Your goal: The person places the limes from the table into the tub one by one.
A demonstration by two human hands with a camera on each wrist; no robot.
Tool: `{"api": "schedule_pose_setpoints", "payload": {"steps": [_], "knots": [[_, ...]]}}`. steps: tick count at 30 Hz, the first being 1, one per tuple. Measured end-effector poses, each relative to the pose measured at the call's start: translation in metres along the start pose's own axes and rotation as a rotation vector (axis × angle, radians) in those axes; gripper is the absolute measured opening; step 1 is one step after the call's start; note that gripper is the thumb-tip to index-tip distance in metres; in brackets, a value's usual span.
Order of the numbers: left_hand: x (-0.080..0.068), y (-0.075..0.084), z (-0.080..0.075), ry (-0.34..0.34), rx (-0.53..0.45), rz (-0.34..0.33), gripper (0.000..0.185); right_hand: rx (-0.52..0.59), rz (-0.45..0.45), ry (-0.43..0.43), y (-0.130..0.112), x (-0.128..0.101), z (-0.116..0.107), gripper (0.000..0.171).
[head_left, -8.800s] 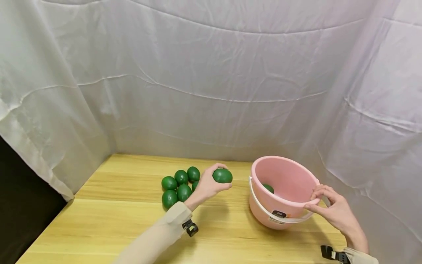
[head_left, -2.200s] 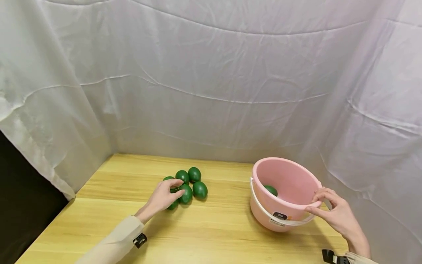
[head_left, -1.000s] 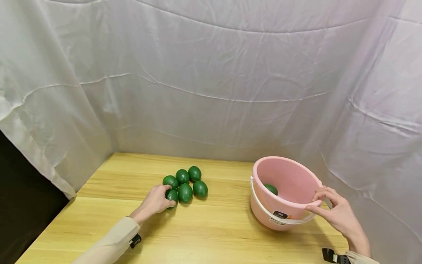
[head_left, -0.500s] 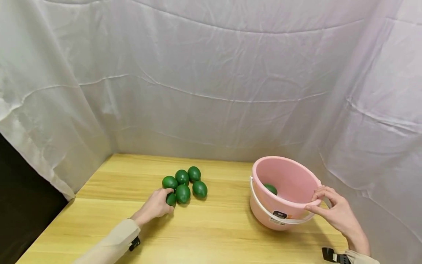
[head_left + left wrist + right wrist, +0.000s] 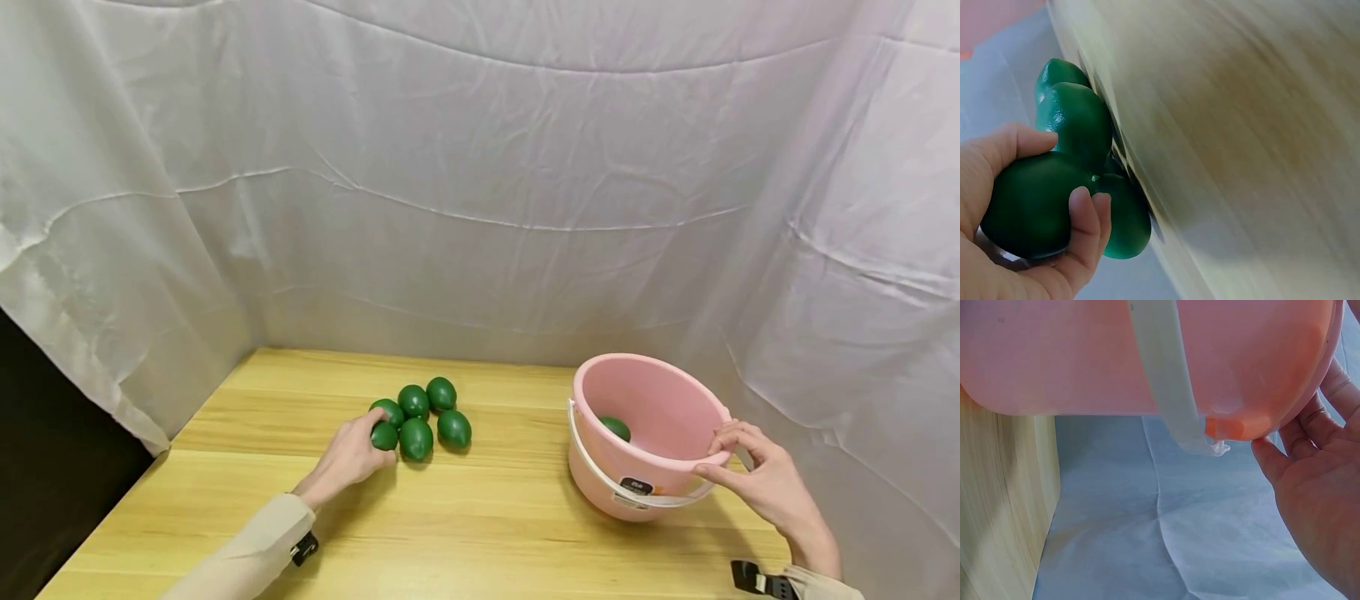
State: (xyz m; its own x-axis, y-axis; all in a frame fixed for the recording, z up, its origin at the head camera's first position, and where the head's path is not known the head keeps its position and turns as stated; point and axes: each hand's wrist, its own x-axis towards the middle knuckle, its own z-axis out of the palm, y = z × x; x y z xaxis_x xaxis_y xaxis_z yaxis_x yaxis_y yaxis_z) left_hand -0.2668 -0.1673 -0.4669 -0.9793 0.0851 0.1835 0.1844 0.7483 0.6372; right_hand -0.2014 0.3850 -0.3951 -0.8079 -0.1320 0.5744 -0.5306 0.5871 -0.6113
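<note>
My left hand point(image 5: 347, 457) is at the left side of a cluster of glossy dark green limes, its thumb and fingers curled round one lime point(image 5: 1032, 203). In the left wrist view this lime overlaps a neighbouring lime point(image 5: 1082, 125) and another lime point(image 5: 1125, 219) beside it. My right hand point(image 5: 776, 483) pinches the right rim of a pink bucket point(image 5: 600, 492) between thumb and fingers. The bucket stands on the table with a white handle point(image 5: 1163, 369) hanging down its front. Inside it, part of a green lime point(image 5: 615, 428) shows; the rest of the bottom is hidden by the wall.
More limes lie in the cluster, with one lime point(image 5: 454, 430) at its right side and one lime point(image 5: 441, 393) at the back. The wooden table point(image 5: 480, 533) ends against a pale cloth curtain point(image 5: 480, 208) behind and at both sides.
The lime my left hand earlier carried toward the bucket is out of it. That hand went back to the cluster, took the nearest left lime and shifted it slightly up. Right hand and bucket stay put.
</note>
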Motion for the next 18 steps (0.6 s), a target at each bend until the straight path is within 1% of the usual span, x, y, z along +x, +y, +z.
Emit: {"api": "schedule_pose_setpoints", "payload": {"steps": [2,8,10,13,15,18], "knots": [[0.0,0.001,-0.001,0.02,0.009,0.012,0.048,-0.002,0.004,0.0,0.0,0.0,0.0,0.028],[0.002,0.004,-0.003,0.062,0.032,0.011,0.048,-0.003,0.011,0.0,0.0,0.0,0.0,0.028],[0.004,0.007,-0.004,0.062,0.036,0.029,0.047,-0.003,0.01,0.004,0.0,0.0,0.0,0.028],[0.006,0.012,-0.005,0.044,0.05,0.059,0.049,-0.003,0.009,0.006,0.0,0.0,0.0,0.028],[0.007,0.017,-0.005,0.036,0.048,0.058,0.049,-0.001,0.011,0.007,0.0,0.0,0.0,0.028],[0.009,0.025,-0.004,0.046,0.039,0.048,0.044,-0.002,0.014,0.004,-0.001,0.0,0.0,0.028]]}}
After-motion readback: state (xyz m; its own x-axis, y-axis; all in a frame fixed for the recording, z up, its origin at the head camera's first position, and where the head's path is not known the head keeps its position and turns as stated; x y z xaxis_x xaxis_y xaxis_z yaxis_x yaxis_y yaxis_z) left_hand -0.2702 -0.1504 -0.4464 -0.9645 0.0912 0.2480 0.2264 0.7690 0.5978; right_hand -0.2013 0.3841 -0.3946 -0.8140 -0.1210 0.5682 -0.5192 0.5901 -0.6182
